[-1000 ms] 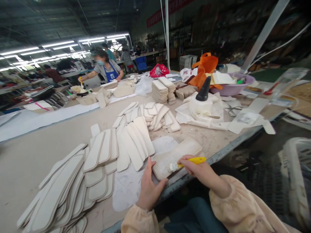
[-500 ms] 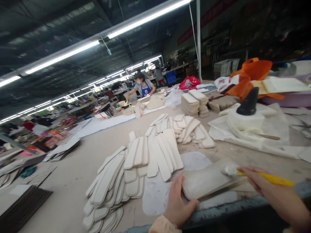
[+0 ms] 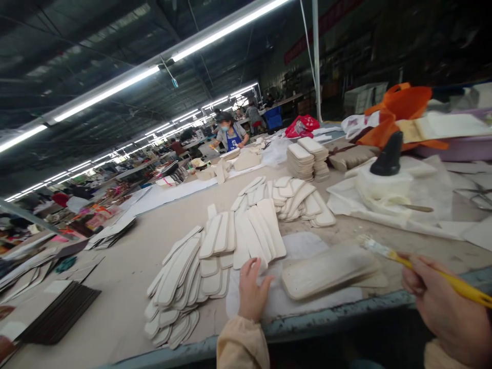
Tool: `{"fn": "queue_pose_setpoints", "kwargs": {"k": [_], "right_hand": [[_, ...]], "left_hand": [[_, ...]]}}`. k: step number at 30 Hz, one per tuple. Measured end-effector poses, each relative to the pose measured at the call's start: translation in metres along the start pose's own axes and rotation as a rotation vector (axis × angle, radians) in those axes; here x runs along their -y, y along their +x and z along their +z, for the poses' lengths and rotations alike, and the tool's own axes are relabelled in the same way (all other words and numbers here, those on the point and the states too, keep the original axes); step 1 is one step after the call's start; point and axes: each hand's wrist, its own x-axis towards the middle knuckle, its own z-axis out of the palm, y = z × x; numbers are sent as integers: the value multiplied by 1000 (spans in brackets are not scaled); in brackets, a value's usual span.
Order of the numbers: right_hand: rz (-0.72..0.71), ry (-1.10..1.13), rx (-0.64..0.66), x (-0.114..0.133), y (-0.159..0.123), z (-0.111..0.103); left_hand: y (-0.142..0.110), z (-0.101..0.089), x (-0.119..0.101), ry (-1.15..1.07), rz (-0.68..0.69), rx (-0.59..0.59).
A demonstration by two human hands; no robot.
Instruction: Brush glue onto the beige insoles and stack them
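My right hand [image 3: 442,294] is closed around the yellow handle of a paintbrush [image 3: 400,259]. Its whitish bristles are just off the right end of a stack of long, rounded, off-white panels [image 3: 330,269]. That stack lies near the table's front edge, and its top panel looks damp and greyish. To the left of it, my left hand [image 3: 253,292] has its thumb and fingers apart. Its fingertips are at the lower end of a fanned row of white panels [image 3: 255,230]; whether they touch is unclear. More overlapping panels [image 3: 180,277] spread farther left.
A white container [image 3: 384,184] with a black cone on it stands on plastic sheeting at right, a thin stick beside it. Upright panel piles [image 3: 302,161] stand farther back. Dark-edged sheets [image 3: 57,312] lie at left. Across the table, a person in a blue apron [image 3: 233,141] works.
My left hand has left the damp stack and moved left to the fanned white panels. My right hand has drawn the brush right, off the stack's top panel.
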Motion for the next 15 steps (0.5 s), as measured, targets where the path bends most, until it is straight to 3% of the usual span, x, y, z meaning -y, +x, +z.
{"fn": "queue_pose_setpoints", "kwargs": {"k": [5, 15], "right_hand": [[96, 111, 10, 9, -4, 2], [100, 228, 33, 19, -7, 5]], "left_hand": [[22, -4, 24, -2, 15, 118], [35, -11, 37, -118, 27, 283]]}}
